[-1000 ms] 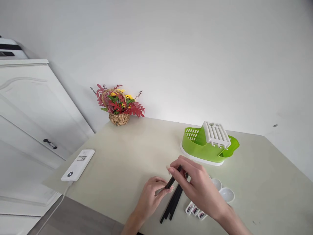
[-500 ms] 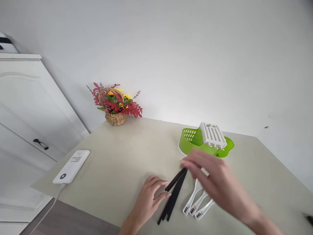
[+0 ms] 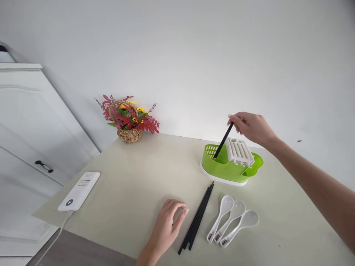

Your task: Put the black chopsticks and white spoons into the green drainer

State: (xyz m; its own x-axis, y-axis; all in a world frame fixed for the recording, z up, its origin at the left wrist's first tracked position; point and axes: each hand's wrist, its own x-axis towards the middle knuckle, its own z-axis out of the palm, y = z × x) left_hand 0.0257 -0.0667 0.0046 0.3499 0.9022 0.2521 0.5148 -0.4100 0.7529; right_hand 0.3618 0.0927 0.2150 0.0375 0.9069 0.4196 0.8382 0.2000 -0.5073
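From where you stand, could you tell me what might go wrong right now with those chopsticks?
The chopsticks in the right hand slant into the green holder and are pinched near their top, so they might swing or slip. The right hand is also close to the white slotted rack and could knock it.

Right hand (image 3: 248,127) raised, fingers pinched, forearm slanting in from right, left hand (image 3: 168,223) low, palm inward, fingers curled, thumb near fingertips
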